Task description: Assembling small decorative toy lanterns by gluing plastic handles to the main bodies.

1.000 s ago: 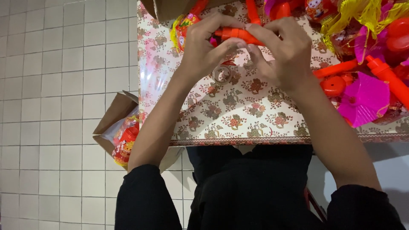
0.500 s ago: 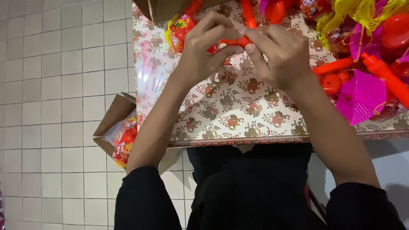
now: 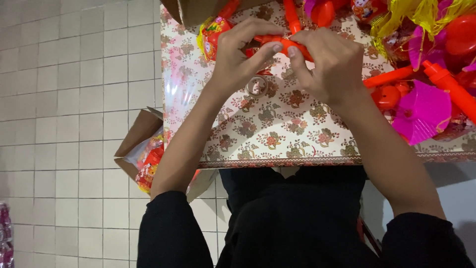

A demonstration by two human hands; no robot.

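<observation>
- Orange plastic stick [image 3: 280, 42], thin and short, lies crosswise between both hands above the far part of the table [image 3: 277, 134].
- Left hand [image 3: 238, 54] clenches one end of the stick; thumb tip presses against it from the near side, fingers curl over the top.
- Right hand [image 3: 332, 62] pinches the other end, thumb tip just beside the left thumb, knuckles toward the camera.
- The two thumbs nearly touch at the middle of the stick; whether the stick is one piece or two joined I cannot tell.
- Table wears a cloth with a floral print, cream ground with red and brown flowers, and a patterned border along the near edge.
- Small clear ring [image 3: 257, 87] lies on the cloth just below the hands, apart from them.
- Round red and yellow lantern [image 3: 213, 34] sits just beside the left hand, touching the brown cardboard box [image 3: 191, 10] at the far edge.
- Another orange stick [image 3: 291, 15] stands up behind the hands.
- To the right: a heap of toys, with a pink folded paper fan [image 3: 421, 111], a long orange tube [image 3: 453, 89], an orange ball [image 3: 386, 97] and yellow tassels [image 3: 421, 15].
- On the white tiled floor [image 3: 64, 99], left of the table, an open cardboard carton [image 3: 136, 136] holds red packed goods.
- Black sleeves cover both forearms near the camera.
</observation>
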